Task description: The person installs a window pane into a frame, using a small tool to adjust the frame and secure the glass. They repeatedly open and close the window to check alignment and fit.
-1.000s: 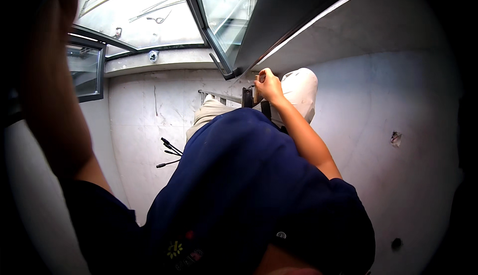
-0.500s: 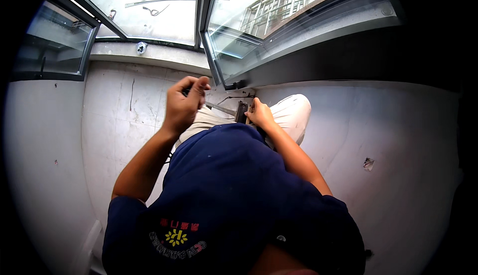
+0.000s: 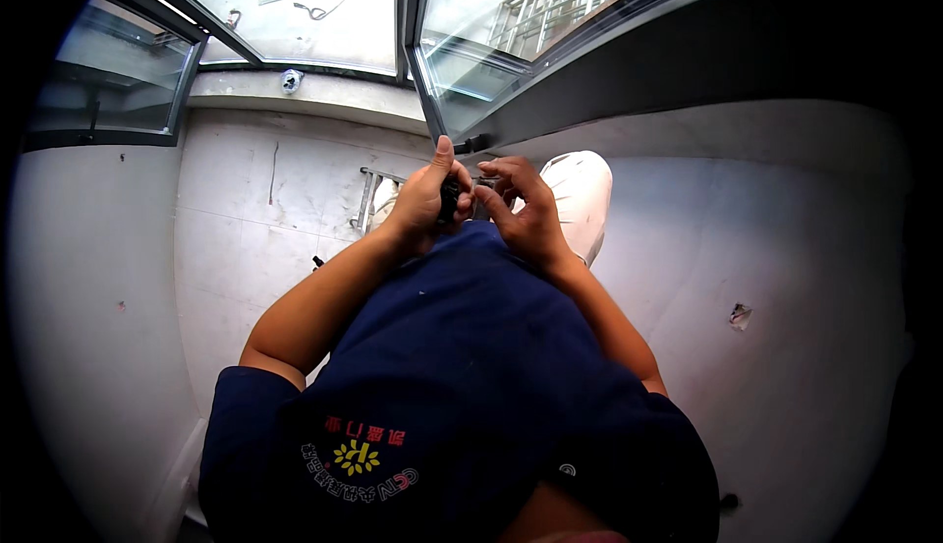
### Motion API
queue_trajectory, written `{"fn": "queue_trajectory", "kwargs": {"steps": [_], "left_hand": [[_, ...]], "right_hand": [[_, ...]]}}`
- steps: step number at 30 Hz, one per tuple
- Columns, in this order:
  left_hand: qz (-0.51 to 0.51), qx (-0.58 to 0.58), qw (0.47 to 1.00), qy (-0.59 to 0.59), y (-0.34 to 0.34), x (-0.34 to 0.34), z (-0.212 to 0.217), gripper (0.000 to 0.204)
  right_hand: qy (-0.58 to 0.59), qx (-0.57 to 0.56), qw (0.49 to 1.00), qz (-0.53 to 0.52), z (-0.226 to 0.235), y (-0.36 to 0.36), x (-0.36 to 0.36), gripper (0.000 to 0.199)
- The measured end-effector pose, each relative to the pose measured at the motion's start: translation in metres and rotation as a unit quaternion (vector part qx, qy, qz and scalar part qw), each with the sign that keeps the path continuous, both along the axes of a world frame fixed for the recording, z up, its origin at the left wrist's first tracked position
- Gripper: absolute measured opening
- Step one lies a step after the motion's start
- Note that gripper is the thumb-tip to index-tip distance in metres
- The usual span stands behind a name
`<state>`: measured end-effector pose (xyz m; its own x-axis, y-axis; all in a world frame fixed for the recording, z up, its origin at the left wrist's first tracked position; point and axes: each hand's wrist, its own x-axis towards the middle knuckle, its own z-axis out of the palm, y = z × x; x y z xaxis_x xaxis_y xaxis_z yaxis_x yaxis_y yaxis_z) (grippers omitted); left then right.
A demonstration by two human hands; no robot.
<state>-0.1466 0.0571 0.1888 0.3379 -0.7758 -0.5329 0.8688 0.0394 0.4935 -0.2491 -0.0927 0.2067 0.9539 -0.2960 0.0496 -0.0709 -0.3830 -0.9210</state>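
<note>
A small black object (image 3: pixel 449 199) is being held in the left hand (image 3: pixel 422 204), in front of the lower edge of the navy shirt (image 3: pixel 452 337); the grip there is being kept closed around it, with the thumb pointing up. The right hand (image 3: pixel 535 214) is being held just beside it with bent fingers; whether anything is being pinched there cannot be told. Half a second ago the left hand was being held farther to the left; now it is being kept close by the right, so both hands seem to be being put to one small spot. Beyond them, the black handle (image 3: pixel 476 143) of an open glazed sash (image 3: pixel 422 81) is being left untouched. Light trousers (image 3: pixel 587 189) are showing beside the right hand, and a grey metal frame (image 3: pixel 365 199) is standing on the pale floor (image 3: pixel 226 179) to the left. Farther out, a small round item (image 3: pixel 291 81) is resting on the sill (image 3: pixel 344 101), and a second sash (image 3: pixel 118 81) is standing at the left.
</note>
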Motion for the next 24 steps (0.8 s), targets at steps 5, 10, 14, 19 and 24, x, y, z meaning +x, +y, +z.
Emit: {"fn": "queue_trajectory", "kwargs": {"steps": [5,10,14,19,24], "left_hand": [[0.001,0.032,0.999,-0.019,-0.008,-0.016,0.007,0.068],[-0.007,0.063,0.997,-0.046,-0.010,-0.030,-0.006,0.080],[-0.004,0.034,0.997,-0.068,-0.022,-0.040,-0.007,0.072],[-0.061,0.066,0.988,-0.128,-0.026,-0.042,-0.009,0.076],[-0.031,0.037,0.995,-0.085,-0.036,-0.047,-0.012,0.076]], "right_hand": [[-0.072,-0.038,0.995,0.056,0.018,0.001,-0.004,0.033],[-0.102,-0.081,0.988,0.084,0.013,0.005,-0.008,0.031],[-0.099,-0.057,0.990,0.078,0.000,-0.007,-0.016,0.021],[-0.083,-0.099,0.988,0.090,0.018,-0.013,-0.025,0.029],[-0.139,-0.172,0.970,0.099,0.025,-0.013,-0.023,0.027]]}}
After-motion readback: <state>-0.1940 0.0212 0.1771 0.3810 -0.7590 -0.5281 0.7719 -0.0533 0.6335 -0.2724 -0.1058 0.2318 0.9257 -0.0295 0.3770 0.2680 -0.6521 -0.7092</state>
